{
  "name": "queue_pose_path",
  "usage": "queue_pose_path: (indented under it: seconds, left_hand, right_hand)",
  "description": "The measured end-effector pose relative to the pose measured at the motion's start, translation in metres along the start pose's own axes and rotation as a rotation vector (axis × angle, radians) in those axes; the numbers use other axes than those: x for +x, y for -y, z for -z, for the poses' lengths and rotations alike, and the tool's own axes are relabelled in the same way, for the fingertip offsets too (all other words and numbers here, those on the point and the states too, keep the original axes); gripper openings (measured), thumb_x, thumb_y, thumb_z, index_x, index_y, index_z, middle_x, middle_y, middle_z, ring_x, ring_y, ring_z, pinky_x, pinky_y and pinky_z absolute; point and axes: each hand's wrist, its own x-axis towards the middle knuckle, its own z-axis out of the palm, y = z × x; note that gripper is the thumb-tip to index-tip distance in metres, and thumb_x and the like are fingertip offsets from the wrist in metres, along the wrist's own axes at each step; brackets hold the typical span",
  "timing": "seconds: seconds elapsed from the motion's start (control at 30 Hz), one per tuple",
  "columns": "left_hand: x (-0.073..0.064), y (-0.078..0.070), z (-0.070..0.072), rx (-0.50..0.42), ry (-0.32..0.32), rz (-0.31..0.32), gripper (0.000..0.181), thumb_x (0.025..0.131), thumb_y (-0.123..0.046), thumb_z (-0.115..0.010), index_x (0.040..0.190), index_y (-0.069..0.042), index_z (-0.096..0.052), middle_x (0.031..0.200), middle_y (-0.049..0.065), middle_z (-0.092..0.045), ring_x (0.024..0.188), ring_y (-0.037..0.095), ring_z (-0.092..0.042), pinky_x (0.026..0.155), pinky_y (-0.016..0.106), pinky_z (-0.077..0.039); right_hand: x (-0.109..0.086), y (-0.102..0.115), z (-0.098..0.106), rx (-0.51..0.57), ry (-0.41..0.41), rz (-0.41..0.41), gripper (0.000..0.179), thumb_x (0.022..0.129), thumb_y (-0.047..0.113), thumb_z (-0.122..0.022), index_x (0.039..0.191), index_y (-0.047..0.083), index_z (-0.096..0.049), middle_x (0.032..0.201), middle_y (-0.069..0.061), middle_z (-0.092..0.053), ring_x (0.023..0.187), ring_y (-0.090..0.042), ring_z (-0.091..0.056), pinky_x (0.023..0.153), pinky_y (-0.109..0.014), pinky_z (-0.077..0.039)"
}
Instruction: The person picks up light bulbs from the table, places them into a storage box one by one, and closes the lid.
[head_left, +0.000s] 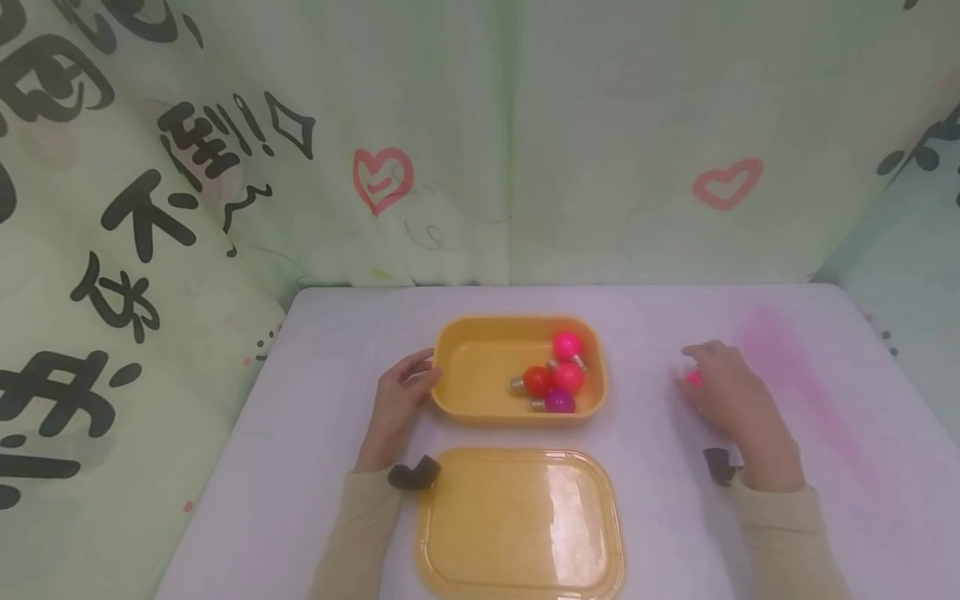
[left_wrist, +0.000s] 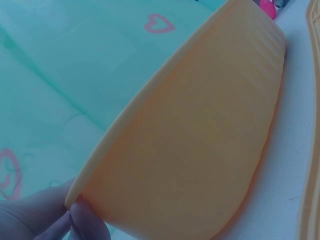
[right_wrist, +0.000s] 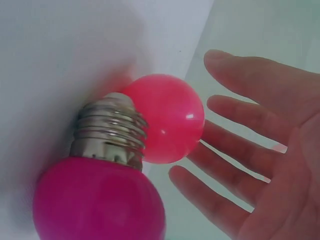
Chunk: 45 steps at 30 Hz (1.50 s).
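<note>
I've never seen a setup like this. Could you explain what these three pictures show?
There's no machine at work here, just a person's two bare hands. The widest picture comes from a camera on the head, looking down; the other two come from cameras on each wrist.

On the white table sit a yellow box and, nearer the person, a flat yellow lid. The box holds a red bulb, a purple bulb and two pink ones.

The left hand pinches the box's rim. The right hand is spread beside two more bulbs, seen close up from its wrist; it doesn't appear to grip either.
</note>
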Motion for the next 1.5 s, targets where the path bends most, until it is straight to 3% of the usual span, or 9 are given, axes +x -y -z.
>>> queue_pose_path:
  seconds: [0.37,0.67,0.77,0.97,1.07,1.27,1.5]
  left_hand:
    - [0.000,0.001,0.001,0.010,-0.002,-0.008,0.040,0.090,-0.024,-0.073,0.129,-0.017,-0.064,0.122,0.008,-0.060,0.104,0.020,-0.063,0.082,0.026,-0.054]
    - [0.000,0.001,0.000,-0.012,0.005,-0.012,0.041,0.090,-0.022,-0.074,0.129,-0.015,-0.064,0.121,0.009,-0.060,0.101,0.018,-0.063,0.079,0.027,-0.054]
    - [0.001,0.002,0.000,-0.021,0.009,-0.014,0.041,0.090,-0.021,-0.073,0.129,-0.015,-0.064,0.121,0.009,-0.060,0.101,0.018,-0.063,0.079,0.027,-0.054]
    - [0.000,0.002,0.000,-0.022,0.006,-0.024,0.040,0.090,-0.021,-0.074,0.129,-0.015,-0.065,0.119,0.008,-0.060,0.099,0.017,-0.063,0.078,0.026,-0.054]
    - [0.000,0.002,0.000,-0.027,0.005,-0.028,0.041,0.090,-0.019,-0.074,0.129,-0.014,-0.065,0.119,0.009,-0.060,0.098,0.017,-0.063,0.077,0.026,-0.054]
    - [0.000,0.002,0.001,-0.032,0.013,-0.024,0.038,0.090,-0.020,-0.073,0.128,-0.016,-0.065,0.118,0.008,-0.059,0.102,0.020,-0.063,0.079,0.026,-0.055]
    - [-0.001,0.002,0.000,-0.029,0.018,-0.024,0.037,0.091,-0.020,-0.073,0.127,-0.017,-0.065,0.118,0.008,-0.059,0.103,0.020,-0.063,0.080,0.026,-0.054]
  right_hand:
    - [-0.003,-0.006,0.001,0.008,0.099,-0.059,0.038,0.093,0.006,-0.061,0.124,-0.014,-0.053,0.121,-0.035,-0.051,0.116,-0.054,-0.044,0.100,-0.066,-0.036]
    - [-0.003,-0.002,0.005,0.009,0.114,-0.052,0.036,0.092,0.006,-0.064,0.118,-0.018,-0.055,0.110,-0.035,-0.056,0.106,-0.053,-0.051,0.096,-0.065,-0.040]
    - [-0.004,-0.001,0.004,0.019,0.088,-0.043,0.035,0.093,0.006,-0.063,0.118,-0.017,-0.056,0.111,-0.035,-0.056,0.107,-0.053,-0.051,0.097,-0.065,-0.040]
    - [-0.001,0.004,0.003,0.032,-0.103,0.111,0.024,0.088,-0.001,-0.066,0.106,-0.016,-0.062,0.103,-0.032,-0.060,0.101,-0.051,-0.055,0.093,-0.062,-0.043]
    - [0.000,0.011,0.004,0.050,-0.156,0.145,0.022,0.087,-0.002,-0.068,0.104,-0.014,-0.063,0.101,-0.030,-0.062,0.099,-0.049,-0.057,0.091,-0.061,-0.044]
    - [0.001,0.031,0.012,0.108,-0.079,0.047,0.030,0.092,0.007,-0.067,0.117,-0.009,-0.061,0.115,-0.029,-0.060,0.112,-0.047,-0.053,0.099,-0.063,-0.041]
    - [0.006,0.046,0.017,0.160,-0.010,-0.009,0.038,0.094,0.014,-0.067,0.126,-0.004,-0.059,0.125,-0.026,-0.058,0.119,-0.044,-0.050,0.102,-0.063,-0.040]
